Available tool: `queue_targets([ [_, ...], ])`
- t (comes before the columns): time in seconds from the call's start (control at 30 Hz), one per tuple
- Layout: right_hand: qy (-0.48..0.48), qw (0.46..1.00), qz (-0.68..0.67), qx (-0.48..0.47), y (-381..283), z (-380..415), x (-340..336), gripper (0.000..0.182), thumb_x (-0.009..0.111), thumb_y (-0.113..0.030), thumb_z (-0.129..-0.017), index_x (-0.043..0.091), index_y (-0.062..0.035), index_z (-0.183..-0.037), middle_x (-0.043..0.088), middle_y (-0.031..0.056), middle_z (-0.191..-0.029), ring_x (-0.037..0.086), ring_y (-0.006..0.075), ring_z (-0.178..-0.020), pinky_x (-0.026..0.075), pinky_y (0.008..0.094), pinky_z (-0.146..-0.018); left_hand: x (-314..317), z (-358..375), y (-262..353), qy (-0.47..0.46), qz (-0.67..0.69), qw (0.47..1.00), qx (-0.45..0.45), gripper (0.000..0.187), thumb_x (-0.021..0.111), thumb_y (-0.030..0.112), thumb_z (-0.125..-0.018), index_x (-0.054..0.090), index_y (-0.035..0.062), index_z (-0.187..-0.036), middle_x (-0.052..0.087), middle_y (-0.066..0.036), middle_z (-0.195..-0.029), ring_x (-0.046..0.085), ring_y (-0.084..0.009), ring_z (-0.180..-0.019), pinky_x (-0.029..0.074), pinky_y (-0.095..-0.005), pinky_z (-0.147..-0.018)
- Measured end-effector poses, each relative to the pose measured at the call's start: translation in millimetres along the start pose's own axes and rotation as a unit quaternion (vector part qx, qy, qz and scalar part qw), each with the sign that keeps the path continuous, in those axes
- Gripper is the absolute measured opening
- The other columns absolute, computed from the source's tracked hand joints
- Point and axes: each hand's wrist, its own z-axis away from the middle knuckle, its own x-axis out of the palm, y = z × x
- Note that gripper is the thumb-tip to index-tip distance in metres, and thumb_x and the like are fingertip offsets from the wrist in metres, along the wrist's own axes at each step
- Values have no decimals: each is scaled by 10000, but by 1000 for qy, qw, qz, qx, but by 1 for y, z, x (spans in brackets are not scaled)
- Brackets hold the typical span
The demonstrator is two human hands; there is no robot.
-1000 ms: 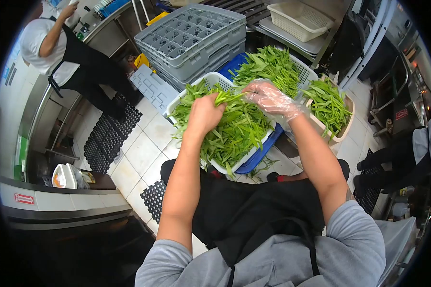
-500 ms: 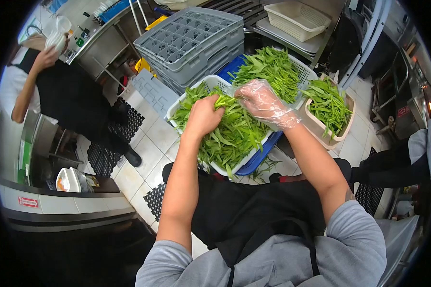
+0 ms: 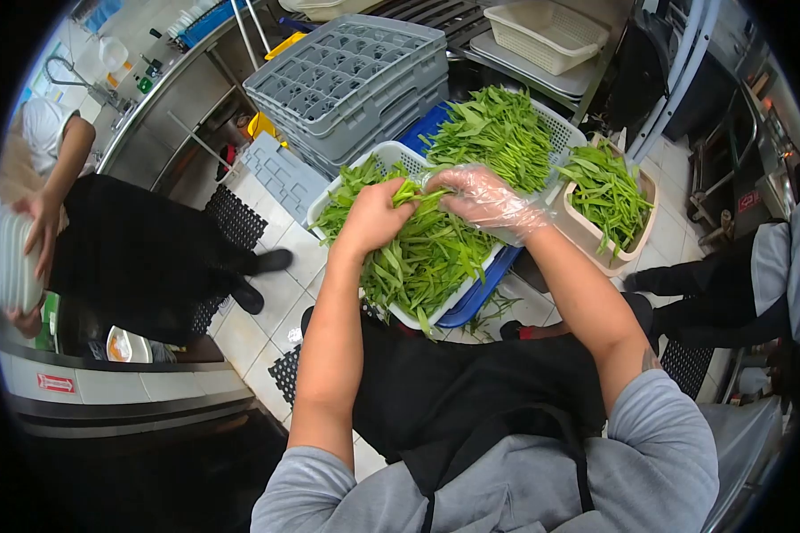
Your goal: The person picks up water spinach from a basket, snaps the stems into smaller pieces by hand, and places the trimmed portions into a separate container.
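Note:
My bare left hand (image 3: 375,218) is closed around a few stems of leafy greens that look like water spinach. On my right hand (image 3: 482,200) is a clear plastic glove, and its fingers pinch the same greens just to the right. Both hands are above a white basket (image 3: 317,210) heaped with loose leafy greens (image 3: 427,271). Behind the gloved hand, a second white basket (image 3: 571,135) carries a bundle of greens (image 3: 498,133) with the stems lined up. Cut greens (image 3: 606,191) fill a beige tub (image 3: 653,200) at the right.
Grey glass racks (image 3: 356,80) are stacked behind the baskets. A blue tray (image 3: 480,289) lies under the near basket. At left a person in a black apron (image 3: 138,249) holds white containers (image 3: 16,262). Another person's dark-trousered leg (image 3: 711,293) reaches in from the right.
The gloved fingers have shifted slightly left and opened out a little along the stems. The person at left has turned and lowered the white containers. The leg at right has moved.

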Motion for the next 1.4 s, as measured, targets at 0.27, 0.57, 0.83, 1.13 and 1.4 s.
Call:
queue_targets([
  [0.27, -18, 985, -84, 148, -17, 2, -8, 278, 663, -200, -820, 739, -68, -1053, 716, 163, -929, 693, 298, -894, 536, 408, -838, 0, -2, 7, -7, -38, 999, -2, 253, 763, 185, -864, 714, 30, -1058, 744, -155, -901, 690, -265, -802, 534, -383, -775],
  [0.57, -3, 980, -153, 124, 6, 12, -4, 196, 666, -151, -850, 729, -69, -1016, 631, 87, -784, 577, 184, -683, 482, 351, -644, 6, 4, 10, -36, -43, 998, -2, 335, 770, 198, -831, 695, 30, -1111, 748, -174, -950, 716, -311, -883, 545, -420, -824],
  [0.83, -11, 995, -44, 93, 0, 16, -7, 225, 657, -179, -907, 726, -61, -1086, 653, 114, -790, 608, 196, -719, 500, 361, -684, 1, 5, 20, -7, -102, 995, -14, 318, 751, 226, -831, 709, 41, -1087, 733, -207, -942, 707, -385, -896, 545, -447, -817],
  [1.13, 10, 1000, 5, 18, 7, 19, 1, 203, 606, -210, -907, 706, -42, -959, 675, 220, -855, 659, 420, -835, 521, 498, -791, 19, -2, 35, -33, -172, 981, 87, 249, 734, 193, -854, 668, 32, -1032, 707, -248, -939, 664, -457, -932, 520, -536, -819],
  [1.4, 124, 919, 360, -100, -10, 52, 6, 94, 665, -153, -755, 662, -82, -817, 631, 136, -719, 662, 352, -751, 527, 494, -743, 30, 19, 59, -53, -324, 944, 28, 249, 691, 112, -863, 651, 16, -1089, 722, -260, -966, 674, -458, -977, 499, -539, -943],
])
